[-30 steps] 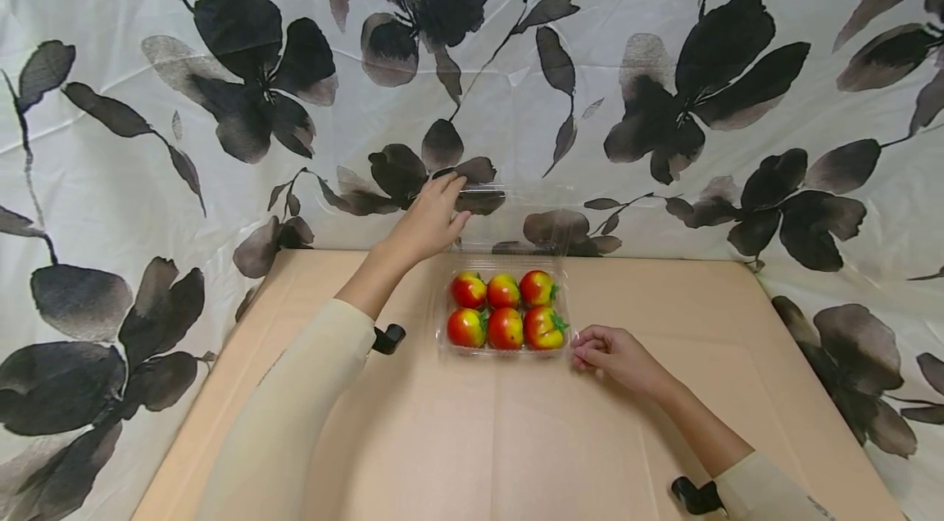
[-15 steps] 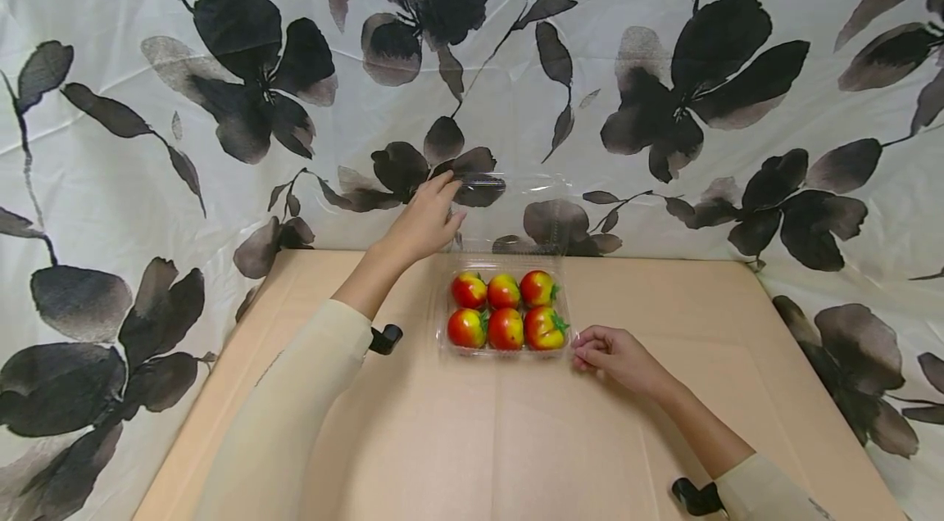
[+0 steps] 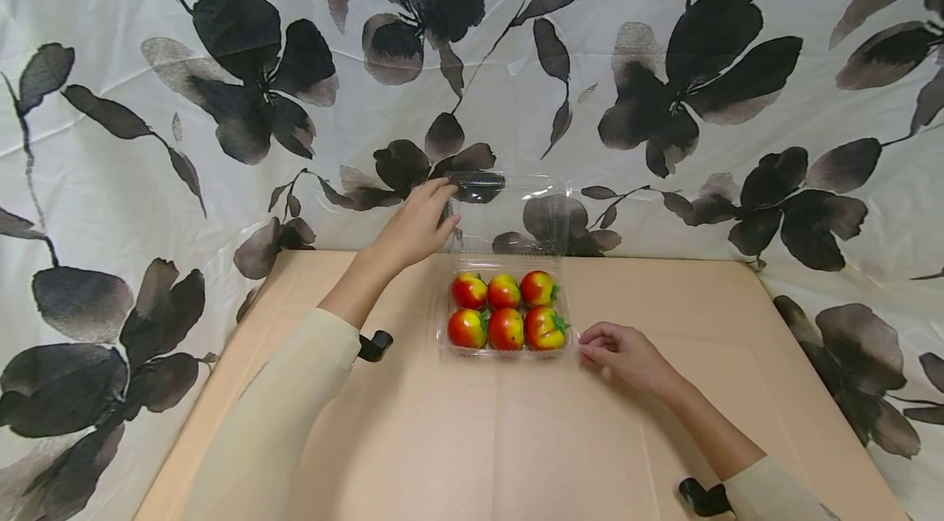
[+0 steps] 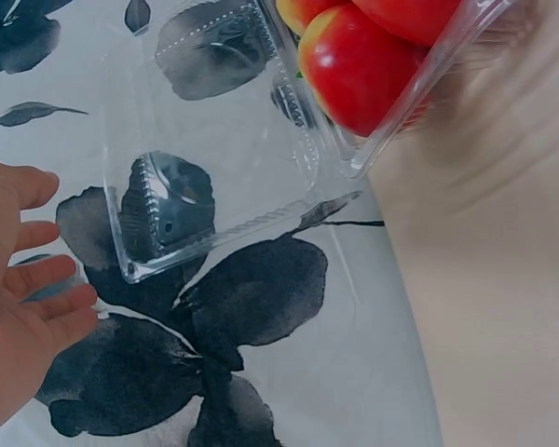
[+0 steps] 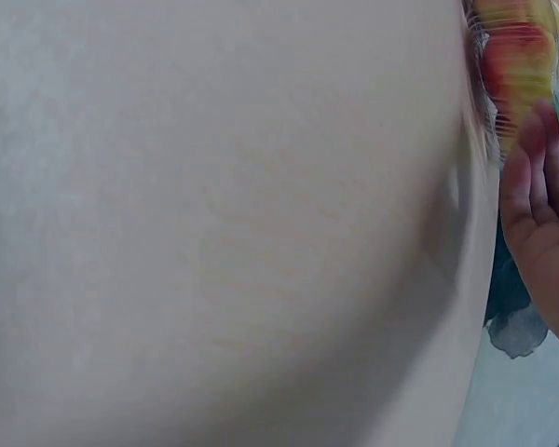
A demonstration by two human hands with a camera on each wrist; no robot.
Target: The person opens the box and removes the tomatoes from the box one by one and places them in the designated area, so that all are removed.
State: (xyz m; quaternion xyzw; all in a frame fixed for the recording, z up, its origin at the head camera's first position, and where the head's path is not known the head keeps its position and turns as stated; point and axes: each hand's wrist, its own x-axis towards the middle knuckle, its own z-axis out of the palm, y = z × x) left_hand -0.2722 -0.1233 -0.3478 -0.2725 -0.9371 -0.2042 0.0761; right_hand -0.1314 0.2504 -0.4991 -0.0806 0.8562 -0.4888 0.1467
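A clear plastic clamshell box [image 3: 509,353] lies on the board with its lid [image 3: 516,210] raised at the back. Glossy red-and-yellow fruits [image 3: 505,328] with green leaves, several of them, fill its tray in two rows. At the lid's left edge is my left hand [image 3: 416,226]; in the left wrist view its fingers [image 4: 51,275] are spread and a gap separates them from the lid [image 4: 214,237]. My right hand [image 3: 623,353] rests low beside the tray's front right corner, fingers loosely bent and holding nothing.
A pale tan board [image 3: 487,439] with fold lines carries the box. Behind it hangs a white cloth [image 3: 531,111] with dark flowers, close behind the upright lid. Black wrist devices [image 3: 376,346] stick out by both sleeves.
My left hand has drawn back a little to the left and down, off the lid. The lid stays raised. My right hand has shifted slightly right, away from the tray corner.
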